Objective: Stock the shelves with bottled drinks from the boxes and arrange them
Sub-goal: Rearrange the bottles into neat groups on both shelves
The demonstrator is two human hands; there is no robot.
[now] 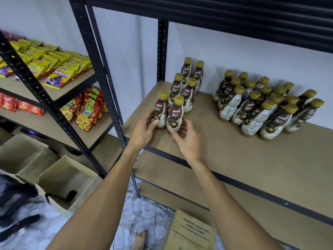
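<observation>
Several brown-and-white coffee bottles with gold caps stand in two rows at the left end of the tan shelf [234, 152]. My left hand [144, 129] holds the base of the front left bottle [161, 109], thumb against its label. My right hand [187, 136] curls round the base of the front right bottle [175, 114]. Both bottles stand upright on the shelf, side by side. A larger cluster of the same bottles [266, 105] stands at the back right of the shelf, some turned label away.
Black rack posts [100, 73] frame the shelf. The left rack carries snack packets [59, 69]. Open cardboard boxes [66, 181] sit on the floor at left. A closed carton [192, 230] lies below, beside my foot. Lower tan shelves run underneath.
</observation>
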